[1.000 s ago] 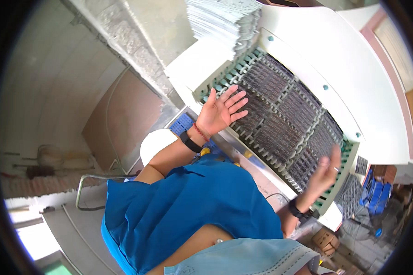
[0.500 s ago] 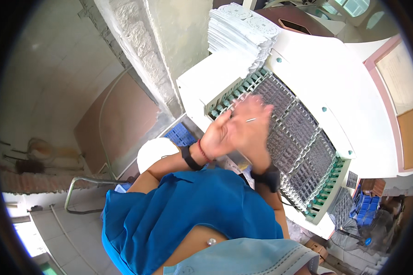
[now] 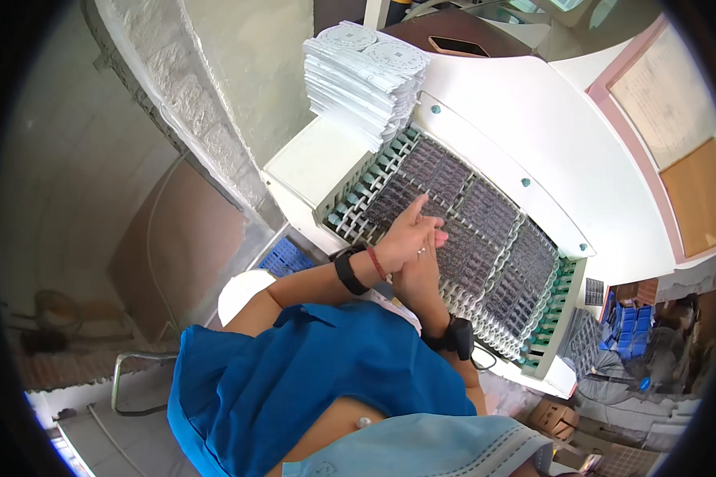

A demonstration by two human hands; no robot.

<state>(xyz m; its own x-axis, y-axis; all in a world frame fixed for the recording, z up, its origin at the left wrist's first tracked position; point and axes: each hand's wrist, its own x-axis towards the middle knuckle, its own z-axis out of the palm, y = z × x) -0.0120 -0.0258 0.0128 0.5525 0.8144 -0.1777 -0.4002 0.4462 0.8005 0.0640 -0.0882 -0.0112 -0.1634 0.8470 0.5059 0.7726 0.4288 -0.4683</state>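
Observation:
My left hand [image 3: 403, 240], with a red beaded bracelet and a black band at its wrist, lies against my right hand [image 3: 420, 280]. One digit of the left hand points out straight; its others overlap the right hand. The right hand wears a black wristwatch [image 3: 456, 337], and its fingers are partly covered. A silver ring [image 3: 421, 251] shows where the hands meet. No object shows in either hand. Beneath and beyond them, dark patterned panels [image 3: 497, 215] lie in rows on the roller conveyor of a white machine [image 3: 493, 111]. Green fittings [image 3: 553, 318] line both conveyor ends.
A tall stack of white printed sheets [image 3: 366, 79] stands on the machine's far left corner. Behind it, a phone [image 3: 457, 46] lies on a dark red surface. Blue crates [image 3: 632, 330] stand at the right, and a blue perforated tray [image 3: 285, 258] is near a white round seat [image 3: 243, 296].
My hands have moved slightly down and left in view and now lie more closely overlapped. The view has shifted, so the machine and sheet stack appear farther left.

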